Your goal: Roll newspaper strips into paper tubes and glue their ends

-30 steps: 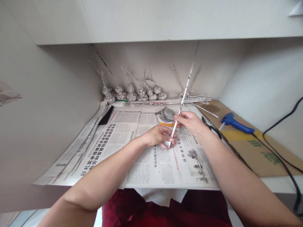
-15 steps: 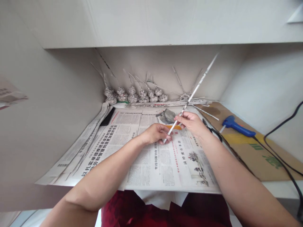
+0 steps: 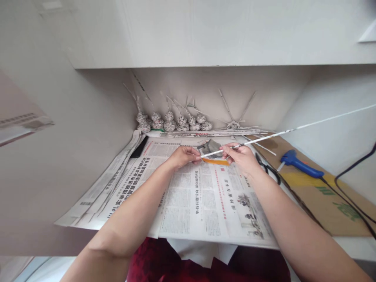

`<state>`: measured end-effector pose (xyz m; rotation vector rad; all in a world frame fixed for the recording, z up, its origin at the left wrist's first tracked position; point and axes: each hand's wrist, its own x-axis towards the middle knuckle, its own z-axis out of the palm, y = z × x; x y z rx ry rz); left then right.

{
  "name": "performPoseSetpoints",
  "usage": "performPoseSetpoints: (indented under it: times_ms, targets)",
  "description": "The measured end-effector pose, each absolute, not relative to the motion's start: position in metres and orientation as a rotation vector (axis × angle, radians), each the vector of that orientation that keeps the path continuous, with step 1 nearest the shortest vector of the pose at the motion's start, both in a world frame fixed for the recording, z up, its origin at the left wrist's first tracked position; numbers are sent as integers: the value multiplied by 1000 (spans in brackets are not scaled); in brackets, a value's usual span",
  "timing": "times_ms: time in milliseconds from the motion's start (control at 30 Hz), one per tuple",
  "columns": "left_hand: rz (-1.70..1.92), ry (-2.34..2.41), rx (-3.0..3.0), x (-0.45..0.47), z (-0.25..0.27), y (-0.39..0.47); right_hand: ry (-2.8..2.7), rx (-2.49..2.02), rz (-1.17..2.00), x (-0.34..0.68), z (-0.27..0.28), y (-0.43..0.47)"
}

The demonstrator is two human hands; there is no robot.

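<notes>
A long thin rolled-newspaper stick (image 3: pixel 282 132) slants up to the right across the view. At its lower left end, my left hand (image 3: pixel 185 156) pinches it between thumb and fingertips. My right hand (image 3: pixel 239 156) grips the same stick a little further along, with fingers closed round it. Just behind the hands lies a grey crumpled cloth (image 3: pixel 209 146), partly hidden by the stick. An orange-yellow strip (image 3: pixel 216 161) sits directly below the stick. Newspaper sheets (image 3: pixel 182 196) cover the tabletop under both hands.
Several woven paper gourds (image 3: pixel 169 122) line the back wall beside a bundle of paper sticks (image 3: pixel 214 133). On the right, a blue glue gun (image 3: pixel 302 164) with a cord rests on cardboard (image 3: pixel 314 203), near black-handled scissors (image 3: pixel 266 166). A low overhead panel (image 3: pixel 205 35) hangs above.
The paper stick has swung from steep to nearly level, its far end now reaching the right edge. My left hand has moved up slightly and left, still at the stick's near end.
</notes>
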<state>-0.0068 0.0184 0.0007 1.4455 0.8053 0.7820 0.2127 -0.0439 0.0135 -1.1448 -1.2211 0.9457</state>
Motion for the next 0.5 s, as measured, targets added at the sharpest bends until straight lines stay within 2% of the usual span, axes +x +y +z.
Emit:
performPoseSetpoints:
  times_ms: [500]
  targets:
    - [950,876,1174,-50,6,48,-1178,-1057,1092,207,17,-51]
